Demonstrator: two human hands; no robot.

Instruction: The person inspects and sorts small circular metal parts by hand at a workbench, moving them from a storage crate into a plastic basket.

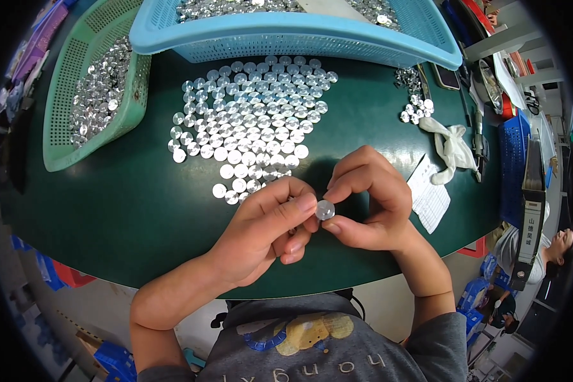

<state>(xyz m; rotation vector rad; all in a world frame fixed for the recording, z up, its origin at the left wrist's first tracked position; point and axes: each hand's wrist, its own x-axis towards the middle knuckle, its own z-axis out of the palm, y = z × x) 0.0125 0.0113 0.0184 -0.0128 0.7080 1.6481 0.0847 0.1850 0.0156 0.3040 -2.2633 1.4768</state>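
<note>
Both hands meet over the near edge of a dark green table (pixel 108 210). Between the fingertips of my left hand (pixel 267 229) and my right hand (pixel 369 197) sits one small round silver disc (pixel 325 209), pinched from both sides. Just beyond the hands, several more shiny silver discs (pixel 248 121) lie spread flat in close rows on the table top.
A green mesh basket (pixel 63 146) of silver parts stands at the left. A blue mesh basket (pixel 286 38) with more parts sits at the back. To the right lie a small heap of parts (pixel 415 108), a white glove (pixel 449 143), a paper slip (pixel 430 194) and a blue crate (pixel 509 165).
</note>
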